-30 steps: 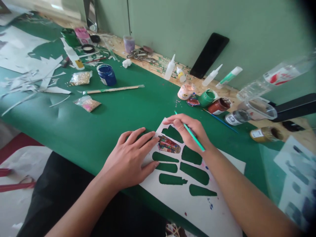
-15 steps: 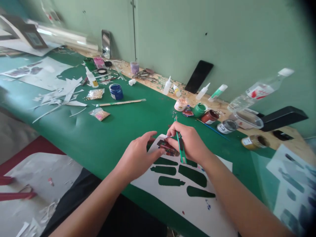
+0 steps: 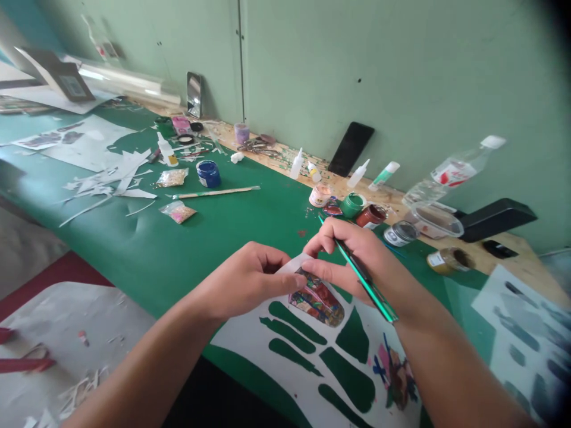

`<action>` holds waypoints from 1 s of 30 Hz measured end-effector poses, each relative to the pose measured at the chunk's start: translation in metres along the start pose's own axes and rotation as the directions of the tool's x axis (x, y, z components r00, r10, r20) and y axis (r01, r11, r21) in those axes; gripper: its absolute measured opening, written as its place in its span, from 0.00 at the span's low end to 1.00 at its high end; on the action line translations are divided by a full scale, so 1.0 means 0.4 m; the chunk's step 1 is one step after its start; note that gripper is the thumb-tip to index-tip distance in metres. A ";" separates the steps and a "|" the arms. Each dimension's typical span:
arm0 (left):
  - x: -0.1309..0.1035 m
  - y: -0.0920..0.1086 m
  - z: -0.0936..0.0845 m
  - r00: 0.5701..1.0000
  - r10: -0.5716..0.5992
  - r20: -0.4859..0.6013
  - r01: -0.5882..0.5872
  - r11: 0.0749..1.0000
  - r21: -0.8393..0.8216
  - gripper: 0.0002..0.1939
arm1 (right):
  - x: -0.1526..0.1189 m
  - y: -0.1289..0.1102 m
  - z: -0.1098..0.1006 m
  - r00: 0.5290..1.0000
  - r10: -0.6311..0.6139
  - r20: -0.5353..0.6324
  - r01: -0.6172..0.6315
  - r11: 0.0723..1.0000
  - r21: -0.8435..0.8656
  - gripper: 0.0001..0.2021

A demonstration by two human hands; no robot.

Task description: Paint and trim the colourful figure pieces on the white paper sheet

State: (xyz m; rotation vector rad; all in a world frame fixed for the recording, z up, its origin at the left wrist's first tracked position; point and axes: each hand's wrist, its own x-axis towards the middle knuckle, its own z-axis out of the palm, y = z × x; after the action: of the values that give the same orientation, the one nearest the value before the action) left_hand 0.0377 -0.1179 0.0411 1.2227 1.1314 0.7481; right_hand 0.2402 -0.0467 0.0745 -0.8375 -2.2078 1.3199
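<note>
A white sheet of paper [image 3: 243, 333] with several long cut-out openings lies tilted before me, the green table showing through them. My left hand [image 3: 250, 279] pinches its upper edge between thumb and fingers. At the same edge, the thumb and a finger of my right hand [image 3: 352, 252] meet the paper close to the left thumb. A green and black utility knife [image 3: 368, 285] is tucked in the right hand, slanting back toward the wrist. Just below the fingertips shows a colourful patterned shape [image 3: 317, 303]; its top is partly covered by my thumbs.
Paint jars stand along the right back, among them a green jar [image 3: 352, 205] and a grey one [image 3: 400, 233]. A blue jar [image 3: 209, 173], a brush [image 3: 218, 192] and paper scraps [image 3: 118, 172] lie left. A plastic bottle [image 3: 450, 172] leans by the wall.
The sheet's upper edge and both hands have shifted, uncovering more of the patterned shape. The knife has swung from near upright to a slant down to the right. The camera view has turned slightly.
</note>
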 end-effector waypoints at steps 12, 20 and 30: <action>-0.019 0.015 -0.002 1.000 -0.018 0.018 0.019 0.996 -0.089 0.19 | -0.021 -0.022 0.015 0.942 -0.292 -0.167 0.217 0.907 -0.361 0.16; -0.036 0.024 0.001 1.000 0.001 0.011 -0.002 0.999 0.053 0.20 | -0.036 -0.031 0.002 0.981 -0.192 0.015 0.190 0.951 -0.243 0.14; -0.043 0.055 0.010 0.998 -0.056 -0.003 0.055 0.965 0.256 0.15 | -0.040 -0.047 0.001 0.987 -0.107 0.124 0.125 0.980 -0.155 0.14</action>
State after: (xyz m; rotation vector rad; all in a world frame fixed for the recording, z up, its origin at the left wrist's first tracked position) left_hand 0.0390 -0.1300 0.0664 1.4001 1.2829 0.5685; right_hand 0.2463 -0.0649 0.0901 -0.6924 -2.4408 1.1724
